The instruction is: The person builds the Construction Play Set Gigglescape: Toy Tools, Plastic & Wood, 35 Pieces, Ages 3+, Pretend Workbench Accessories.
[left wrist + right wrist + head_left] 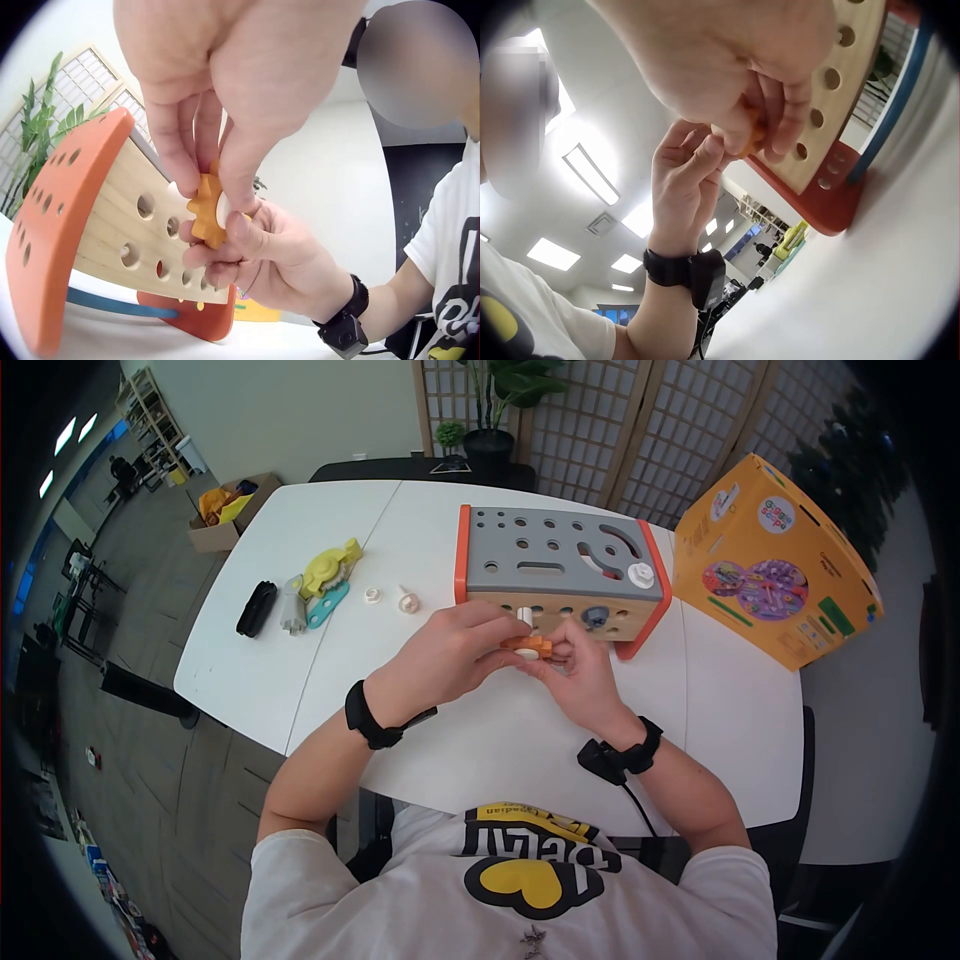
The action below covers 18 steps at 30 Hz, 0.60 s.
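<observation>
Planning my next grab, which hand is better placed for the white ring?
Probably your left hand: it's closer to the white ring than your right hand, though both hold the orange gear.

Shirt [510, 890] — "Canadian", upside down; orange box [775, 570] — lettering too small.

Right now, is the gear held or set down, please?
Held: the left grip and right grip pinch the gear, raised above the table.

From above, the head view looks forward and down over the white, curve-edged table [740, 740]; close in, the left-wrist view faces right, the right-wrist view left, both sharing the orange toothed gear [207, 211].
</observation>
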Each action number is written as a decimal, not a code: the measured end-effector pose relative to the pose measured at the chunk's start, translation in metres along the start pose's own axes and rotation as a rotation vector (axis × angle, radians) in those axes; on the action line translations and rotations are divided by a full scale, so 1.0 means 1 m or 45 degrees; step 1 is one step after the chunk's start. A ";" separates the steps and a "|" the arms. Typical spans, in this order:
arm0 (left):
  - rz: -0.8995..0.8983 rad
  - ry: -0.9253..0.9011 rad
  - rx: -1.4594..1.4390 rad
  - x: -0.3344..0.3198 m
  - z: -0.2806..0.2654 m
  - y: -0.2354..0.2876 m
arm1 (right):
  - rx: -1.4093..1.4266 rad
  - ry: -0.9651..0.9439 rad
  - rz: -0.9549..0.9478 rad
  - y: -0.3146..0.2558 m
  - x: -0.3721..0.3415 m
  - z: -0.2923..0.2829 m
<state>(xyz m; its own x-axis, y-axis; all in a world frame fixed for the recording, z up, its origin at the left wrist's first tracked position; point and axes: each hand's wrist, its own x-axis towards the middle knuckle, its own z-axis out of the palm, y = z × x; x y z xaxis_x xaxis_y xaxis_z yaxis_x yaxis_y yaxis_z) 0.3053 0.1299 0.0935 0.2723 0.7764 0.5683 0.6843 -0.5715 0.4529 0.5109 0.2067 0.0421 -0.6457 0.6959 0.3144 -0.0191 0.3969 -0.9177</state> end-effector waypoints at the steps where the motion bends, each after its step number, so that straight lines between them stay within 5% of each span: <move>1: -0.016 -0.033 0.000 0.001 0.001 0.000 | 0.029 0.005 0.019 0.003 -0.001 0.000; 18: 0.001 -0.223 0.384 0.046 -0.010 -0.010 | 0.329 0.050 0.175 0.012 -0.001 -0.003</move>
<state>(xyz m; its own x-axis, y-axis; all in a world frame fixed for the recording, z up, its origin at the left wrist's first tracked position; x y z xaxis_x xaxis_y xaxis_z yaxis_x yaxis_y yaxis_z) 0.3045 0.1684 0.1221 0.3669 0.8248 0.4303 0.8461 -0.4881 0.2143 0.5137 0.2121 0.0317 -0.6257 0.7572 0.1876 -0.1308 0.1352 -0.9821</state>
